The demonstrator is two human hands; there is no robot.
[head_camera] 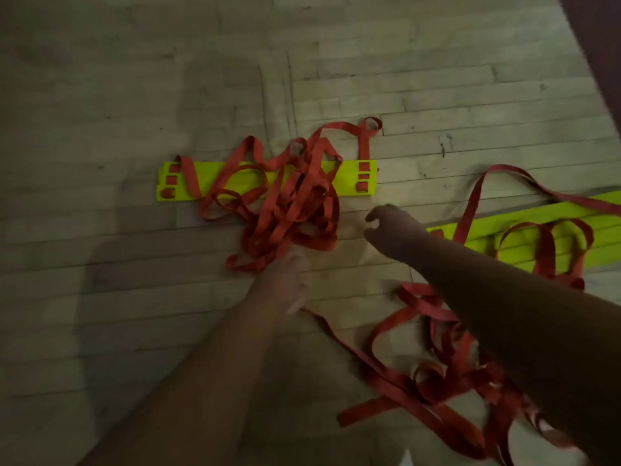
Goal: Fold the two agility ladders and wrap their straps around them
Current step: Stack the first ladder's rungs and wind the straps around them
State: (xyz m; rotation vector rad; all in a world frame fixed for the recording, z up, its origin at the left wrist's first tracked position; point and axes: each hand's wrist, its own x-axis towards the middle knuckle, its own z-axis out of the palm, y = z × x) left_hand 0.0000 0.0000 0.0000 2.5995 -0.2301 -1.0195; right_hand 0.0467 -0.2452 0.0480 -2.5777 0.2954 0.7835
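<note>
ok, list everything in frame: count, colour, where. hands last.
centre rungs: one flat piece or stack, yellow-green, floor centre
right rungs: one stack, yellow-green, right edge, partly behind the right arm
centre straps: one tangle, red, over the centre rungs
loose straps: one tangle, red, floor lower right, with loops up over the right rungs
floor: pale wood planks
dark shape: one, top right corner, cannot tell what
left hand: blurred, at near edge of centre straps, grip unclear
right hand: loosely curled, holds nothing, between the two rung sets
</note>
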